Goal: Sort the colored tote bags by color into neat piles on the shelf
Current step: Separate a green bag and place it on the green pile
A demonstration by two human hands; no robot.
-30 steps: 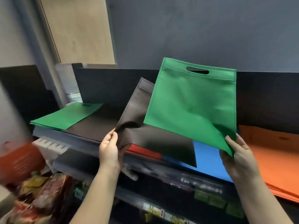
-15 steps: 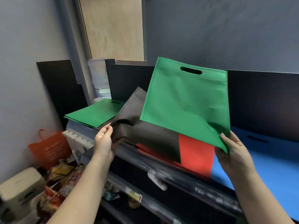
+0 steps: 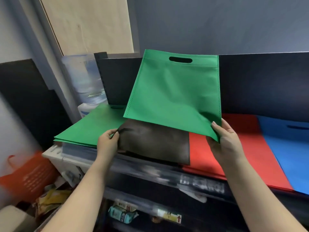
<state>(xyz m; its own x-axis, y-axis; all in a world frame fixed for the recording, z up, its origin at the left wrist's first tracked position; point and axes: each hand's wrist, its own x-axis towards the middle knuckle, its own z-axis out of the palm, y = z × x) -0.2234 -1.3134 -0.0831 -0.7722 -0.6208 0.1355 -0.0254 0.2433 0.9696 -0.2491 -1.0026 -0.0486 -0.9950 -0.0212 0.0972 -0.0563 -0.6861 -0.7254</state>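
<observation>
A green tote bag (image 3: 173, 91) with a cut-out handle stands raised above the shelf, and my right hand (image 3: 225, 143) pinches its lower right corner. My left hand (image 3: 107, 143) pinches the left corner of a dark brown bag (image 3: 155, 143), which lies nearly flat on the shelf under the green one. A pile of green bags (image 3: 90, 128) lies at the shelf's left end. To the right lie a red pile (image 3: 247, 148) and a blue pile (image 3: 291, 151).
The black shelf (image 3: 167, 174) has a dark back panel (image 3: 264, 81). A water bottle (image 3: 85, 79) stands behind the green pile. An orange bag (image 3: 26, 180) and snack packets (image 3: 50, 200) lie on the floor at the left. Packaged goods sit on the lower shelf (image 3: 123, 213).
The view has swung left, bringing the green pile closer to centre. The brown bag has dropped from a raised drape to nearly flat on the shelf. Both hands keep their hold.
</observation>
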